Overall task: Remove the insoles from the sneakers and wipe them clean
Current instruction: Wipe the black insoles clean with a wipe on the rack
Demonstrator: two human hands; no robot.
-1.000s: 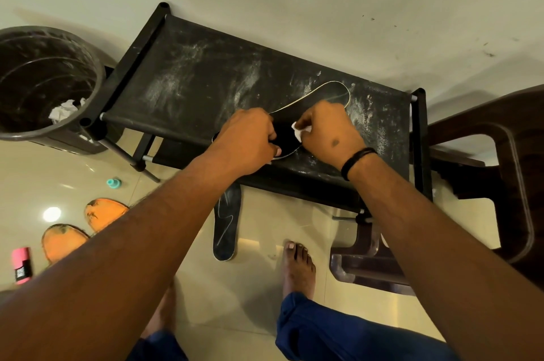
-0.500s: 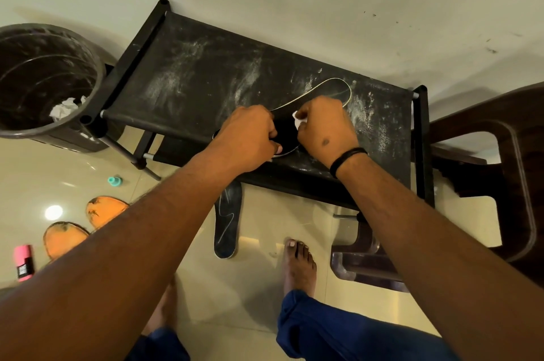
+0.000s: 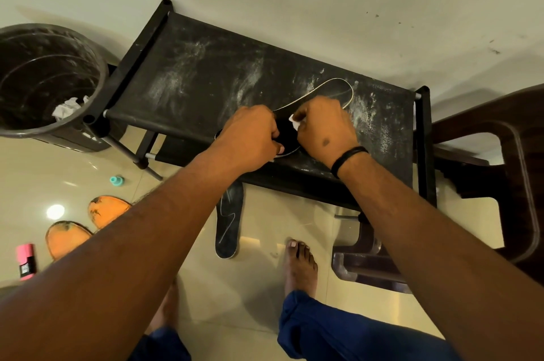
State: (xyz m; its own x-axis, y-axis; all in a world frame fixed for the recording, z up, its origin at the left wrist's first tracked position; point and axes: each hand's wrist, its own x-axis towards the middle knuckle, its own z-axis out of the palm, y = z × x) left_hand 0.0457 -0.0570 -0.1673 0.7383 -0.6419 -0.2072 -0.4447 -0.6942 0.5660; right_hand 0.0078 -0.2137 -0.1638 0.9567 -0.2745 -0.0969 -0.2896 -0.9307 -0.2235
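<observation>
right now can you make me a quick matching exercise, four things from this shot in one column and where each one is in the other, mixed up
Things:
1. black insole
2. crumpled tissue
3. second black insole
4. pink bottle

Places:
A. on the floor, far left edge of the view
B. on the dusty black rack, under both hands
C. inside the dark bin
D. on the floor, partly under the rack's front edge

Pairs: 1-B, 2-C, 3-D, 4-A
</observation>
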